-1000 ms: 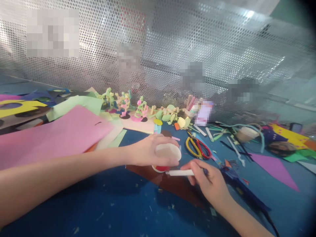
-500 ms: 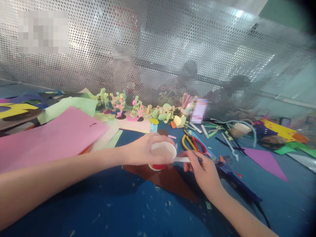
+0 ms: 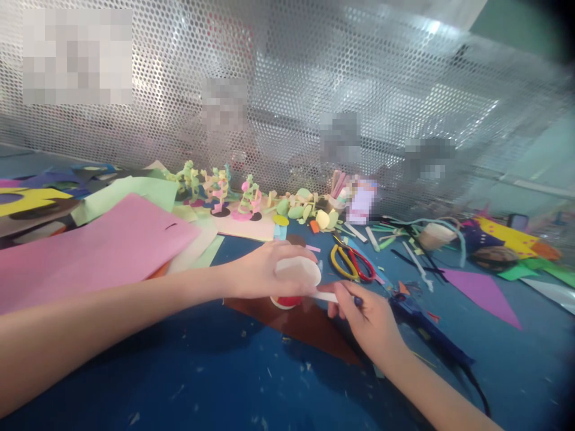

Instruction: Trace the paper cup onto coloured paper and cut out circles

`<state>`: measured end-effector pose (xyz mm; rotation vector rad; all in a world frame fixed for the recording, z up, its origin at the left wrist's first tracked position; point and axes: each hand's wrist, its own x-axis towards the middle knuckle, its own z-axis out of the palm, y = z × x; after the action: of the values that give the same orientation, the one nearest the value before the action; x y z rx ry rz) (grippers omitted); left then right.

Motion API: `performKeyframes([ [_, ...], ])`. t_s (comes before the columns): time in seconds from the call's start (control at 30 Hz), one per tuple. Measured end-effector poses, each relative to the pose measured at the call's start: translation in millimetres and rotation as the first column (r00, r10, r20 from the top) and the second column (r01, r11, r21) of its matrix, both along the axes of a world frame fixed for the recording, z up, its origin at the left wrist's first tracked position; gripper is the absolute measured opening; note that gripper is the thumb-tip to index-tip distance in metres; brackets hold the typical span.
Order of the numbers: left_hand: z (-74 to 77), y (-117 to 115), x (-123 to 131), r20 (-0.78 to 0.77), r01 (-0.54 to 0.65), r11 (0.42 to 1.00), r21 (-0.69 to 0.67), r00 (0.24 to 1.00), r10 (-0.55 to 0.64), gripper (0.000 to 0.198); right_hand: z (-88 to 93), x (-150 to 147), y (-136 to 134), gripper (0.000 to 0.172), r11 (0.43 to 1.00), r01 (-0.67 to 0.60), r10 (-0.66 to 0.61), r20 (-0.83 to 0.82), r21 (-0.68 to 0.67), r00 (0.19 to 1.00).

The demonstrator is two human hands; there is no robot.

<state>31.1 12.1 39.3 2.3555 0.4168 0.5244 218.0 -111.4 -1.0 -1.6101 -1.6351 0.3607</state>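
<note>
My left hand (image 3: pixel 256 269) is closed around a paper cup (image 3: pixel 297 272), which looks upside down. Its pale round end faces up, and a red patch and white rim show below my fingers. Under the cup lies a brown craft sheet (image 3: pixel 291 323), flat on the blue table. My right hand (image 3: pixel 366 314) grips a slim white pen (image 3: pixel 325 296) with a dark blue end, its other end close to the left thumb and the cup's side. Where the pen's tip touches is hidden by my left fingers.
Red-and-yellow-handled pliers (image 3: pixel 353 263) lie behind my right hand. A dark blue glue gun (image 3: pixel 431 329) with a cord rests to the right. Pink sheets (image 3: pixel 99 251) cover the left side; small paper figures (image 3: pixel 245 200) stand at the back before bubble wrap (image 3: pixel 278 90).
My right hand has shifted slightly left with the pen, nearer the cup, and its dark blue end shows more clearly. My left hand and the cup are nearly still.
</note>
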Motion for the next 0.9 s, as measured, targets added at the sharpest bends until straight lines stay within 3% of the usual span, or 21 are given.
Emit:
performKeyframes([
  [0.13,-0.8,0,0,-0.018,-0.008,1.0,0.004,1.0,0.008,0.046,2.6,-4,-7,0.027,0.991,-0.056,0.039,0.14,0.124,0.989],
  [0.27,-1.7,0,-1,-0.016,-0.02,1.0,0.01,1.0,0.021,0.047,6.1,-9,-10,0.022,0.936,-0.213,0.119,0.316,0.28,0.941],
  [0.5,-3.0,0,-1,0.017,-0.015,1.0,0.019,1.0,0.015,0.046,5.0,-15,-17,0.014,0.861,-0.375,0.155,0.526,0.343,0.836],
  [0.7,-2.3,-1,0,0.02,-0.02,0.999,0.032,1.0,0.019,0.047,5.2,-17,-19,0.017,0.843,-0.426,0.213,0.524,0.327,0.824],
  [0.9,-0.2,-1,-2,0.002,-0.012,0.997,0.073,1.0,0.012,0.045,7.1,-17,-19,0.018,0.879,-0.373,0.227,0.426,0.297,0.876],
])
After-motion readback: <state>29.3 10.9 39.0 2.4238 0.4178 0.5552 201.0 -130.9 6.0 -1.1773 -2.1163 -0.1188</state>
